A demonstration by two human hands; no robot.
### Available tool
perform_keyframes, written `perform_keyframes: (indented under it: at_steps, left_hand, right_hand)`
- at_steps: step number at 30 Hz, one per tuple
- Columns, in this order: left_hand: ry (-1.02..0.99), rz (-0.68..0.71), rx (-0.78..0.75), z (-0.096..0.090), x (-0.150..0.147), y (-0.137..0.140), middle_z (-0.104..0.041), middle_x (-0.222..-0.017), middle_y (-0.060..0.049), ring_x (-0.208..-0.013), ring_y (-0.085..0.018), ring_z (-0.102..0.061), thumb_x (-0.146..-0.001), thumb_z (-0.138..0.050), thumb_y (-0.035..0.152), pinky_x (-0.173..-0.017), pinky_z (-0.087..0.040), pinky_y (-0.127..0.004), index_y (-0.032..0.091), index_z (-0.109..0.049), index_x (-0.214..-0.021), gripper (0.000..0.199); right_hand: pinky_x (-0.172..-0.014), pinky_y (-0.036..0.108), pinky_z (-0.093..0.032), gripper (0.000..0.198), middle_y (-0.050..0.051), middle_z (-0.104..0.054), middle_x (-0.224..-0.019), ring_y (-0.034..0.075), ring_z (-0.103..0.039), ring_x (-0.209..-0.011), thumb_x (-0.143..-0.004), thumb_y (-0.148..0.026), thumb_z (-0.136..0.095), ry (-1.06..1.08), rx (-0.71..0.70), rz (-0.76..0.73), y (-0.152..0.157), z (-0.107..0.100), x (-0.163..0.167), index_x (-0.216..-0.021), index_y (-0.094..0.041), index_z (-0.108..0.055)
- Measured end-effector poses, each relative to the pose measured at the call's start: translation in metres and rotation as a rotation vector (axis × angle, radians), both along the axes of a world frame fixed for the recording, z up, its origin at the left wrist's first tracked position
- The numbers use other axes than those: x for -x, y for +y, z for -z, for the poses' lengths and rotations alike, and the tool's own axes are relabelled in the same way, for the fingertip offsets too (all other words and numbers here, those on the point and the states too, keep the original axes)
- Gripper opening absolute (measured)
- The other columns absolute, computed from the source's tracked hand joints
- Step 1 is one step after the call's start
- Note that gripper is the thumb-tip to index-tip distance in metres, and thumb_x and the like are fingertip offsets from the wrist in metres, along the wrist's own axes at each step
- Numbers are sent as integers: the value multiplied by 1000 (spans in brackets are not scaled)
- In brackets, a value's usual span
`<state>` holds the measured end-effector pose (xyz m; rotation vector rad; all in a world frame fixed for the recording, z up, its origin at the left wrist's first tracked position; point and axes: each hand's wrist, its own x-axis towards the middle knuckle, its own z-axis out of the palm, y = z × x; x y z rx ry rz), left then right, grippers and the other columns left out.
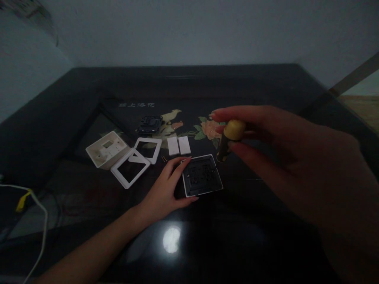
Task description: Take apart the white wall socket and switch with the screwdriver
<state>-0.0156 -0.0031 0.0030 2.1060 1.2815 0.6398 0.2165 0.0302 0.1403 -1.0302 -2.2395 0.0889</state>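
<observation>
My left hand [166, 185] grips a wall switch [203, 176], fingers at its upper left and thumb along its lower edge. The switch lies with its black back up, and a white rim shows around it. In my right hand [275, 154], pinched between thumb and fingers, is a screwdriver [226, 140] with a dark handle and yellow end. It leans down over the right side of the switch; its tip is too dark to make out. Two white rocker plates [179, 145] lie just beyond the switch. Small brass-coloured screws [164, 158] rest near my left fingers.
Two white frames [130, 182] overlap at the left, beside a white wall box [97, 156]. Another black switch module [150, 124] lies farther back. A white cable [45, 221] with a yellow tag runs along the left. The dark glossy table [237, 86] meets a wall behind.
</observation>
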Motion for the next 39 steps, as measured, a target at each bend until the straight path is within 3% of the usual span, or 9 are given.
perform_keyframes:
  at_steps: [3,6,10,17,23,28,31,34,39]
  left_hand:
    - [5,-6,-7,1,0,-1,-34,-147,-12,-138,-36,-40,-79,-76,36,-116,-37,-57,32,-21,-152,91]
    - [4,-7,-20,2,0,0,-34,-148,-12,-137,-37,-40,-78,-76,36,-115,-38,-58,33,-20,-152,92]
    - [-15,11,-18,1,0,1,-33,-147,-13,-139,-37,-38,-79,-76,36,-115,-36,-61,34,-20,-152,92]
    - [-22,7,-2,0,0,1,-33,-148,-13,-138,-37,-40,-79,-75,37,-114,-37,-61,34,-19,-153,92]
    - [-5,3,-14,1,0,0,-33,-148,-13,-139,-37,-39,-79,-75,37,-116,-37,-58,32,-21,-152,91]
    - [-19,6,4,1,0,1,-34,-147,-13,-139,-36,-39,-79,-75,38,-116,-36,-57,31,-24,-151,89]
    - [-14,5,-5,2,0,1,-34,-147,-13,-138,-37,-39,-79,-76,38,-116,-36,-59,33,-22,-152,90]
    - [-9,7,-22,3,0,1,-33,-147,-12,-138,-37,-39,-79,-76,38,-115,-37,-59,35,-19,-152,93]
    - [-15,10,-15,2,0,1,-33,-147,-12,-138,-37,-39,-80,-76,38,-115,-36,-59,34,-20,-152,91]
  right_hand:
    - [-93,39,-59,31,1,-70,-125,23,-69,-111,-93,-20,-56,3,4,-43,1,1,1,-122,-26,-64]
    - [-88,36,-59,25,5,-69,-117,24,-68,-106,-90,-31,-67,27,-92,56,1,8,6,-114,-26,-68]
    - [-79,30,-60,23,1,-70,-99,21,-69,-92,-88,-24,-69,29,-151,136,-1,10,10,-110,-29,-70]
    - [-87,27,-58,33,2,-74,-114,19,-71,-102,-91,-16,-61,0,-50,5,2,4,4,-124,-20,-66]
    - [-75,30,-60,30,5,-71,-97,20,-70,-89,-84,-19,-73,33,-192,25,7,12,7,-114,-19,-71]
    - [-86,35,-60,42,1,-73,-116,22,-71,-101,-88,-10,-56,-15,-25,5,5,6,3,-127,-25,-62]
    - [-90,38,-60,38,2,-72,-118,23,-71,-102,-89,-16,-57,7,-1,-60,7,5,2,-125,-23,-62]
    - [-84,37,-61,26,4,-71,-108,23,-70,-97,-89,-28,-66,12,-88,22,8,10,6,-116,-26,-67]
    - [-87,31,-60,38,3,-72,-110,19,-71,-94,-86,-15,-67,46,-117,72,6,12,8,-123,-21,-64]
